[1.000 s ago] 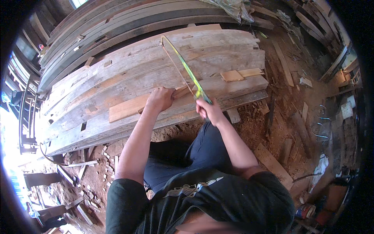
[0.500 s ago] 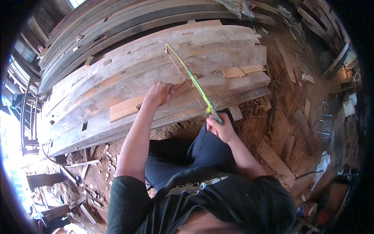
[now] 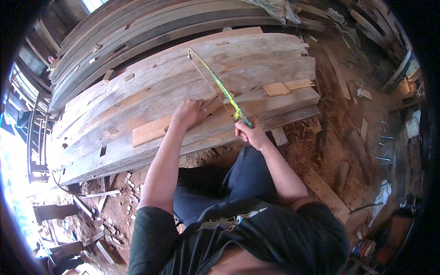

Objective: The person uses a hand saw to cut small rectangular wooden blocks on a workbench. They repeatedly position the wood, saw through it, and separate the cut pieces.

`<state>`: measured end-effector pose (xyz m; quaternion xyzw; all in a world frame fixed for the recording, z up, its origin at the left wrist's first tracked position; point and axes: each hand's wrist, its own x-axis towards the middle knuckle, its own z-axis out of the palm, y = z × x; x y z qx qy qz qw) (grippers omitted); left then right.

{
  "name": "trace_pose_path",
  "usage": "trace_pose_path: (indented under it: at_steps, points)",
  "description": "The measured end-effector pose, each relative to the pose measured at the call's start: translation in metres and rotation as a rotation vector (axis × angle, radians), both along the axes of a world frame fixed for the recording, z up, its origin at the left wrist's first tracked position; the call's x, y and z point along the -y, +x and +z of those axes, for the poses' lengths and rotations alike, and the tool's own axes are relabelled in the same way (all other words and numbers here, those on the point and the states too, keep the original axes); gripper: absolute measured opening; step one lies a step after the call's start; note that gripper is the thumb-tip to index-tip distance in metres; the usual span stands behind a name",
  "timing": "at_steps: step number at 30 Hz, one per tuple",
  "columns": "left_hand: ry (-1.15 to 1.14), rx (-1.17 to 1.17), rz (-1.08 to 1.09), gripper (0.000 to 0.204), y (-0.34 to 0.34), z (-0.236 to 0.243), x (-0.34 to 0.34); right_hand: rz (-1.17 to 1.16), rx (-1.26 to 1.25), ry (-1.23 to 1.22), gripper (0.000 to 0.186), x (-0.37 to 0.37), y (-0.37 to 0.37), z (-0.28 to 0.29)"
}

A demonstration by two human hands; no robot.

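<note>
My right hand (image 3: 254, 134) is closed round the handle of a bow saw (image 3: 217, 81) with a curved green-yellow frame and a thin blade. The saw slants away to the far left, its blade crossing a narrow strip of wood (image 3: 213, 106). My left hand (image 3: 187, 114) is closed on that strip and presses it down on the thick timbers (image 3: 270, 107). Beneath my left wrist lies a paler flat board (image 3: 149, 131). Whether the blade's teeth touch the strip is too small to tell.
Two light wood offcuts (image 3: 276, 89) rest at the right end of the timbers. Long stacked beams (image 3: 160, 34) stand behind. Small wood blocks (image 3: 107, 227) litter the ground at left; a plank (image 3: 326, 195) lies on the sawdust at right. Clear plastic sheeting (image 3: 279, 10) hangs at the back.
My right hand has pushed the saw forward and to the left, away from my body. My left hand keeps its hold on the strip.
</note>
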<state>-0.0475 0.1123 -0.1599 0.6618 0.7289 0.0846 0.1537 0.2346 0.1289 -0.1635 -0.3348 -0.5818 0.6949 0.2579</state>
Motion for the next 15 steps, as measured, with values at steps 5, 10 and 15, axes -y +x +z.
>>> trace_pose_path:
  at_steps: [5,10,15]
  points:
    - [0.033,-0.025,0.037,0.036,0.0,0.003,-0.006,-0.019,0.008,-0.114,0.029,-0.008,-0.012,0.015]
    - [-0.047,-0.105,-0.071,0.037,0.007,0.0,-0.004,0.008,-0.019,-0.083,0.036,-0.037,-0.016,0.036]
    - [-0.043,-0.053,0.011,0.039,0.009,0.007,-0.006,0.027,-0.007,-0.125,0.036,-0.053,-0.033,0.022]
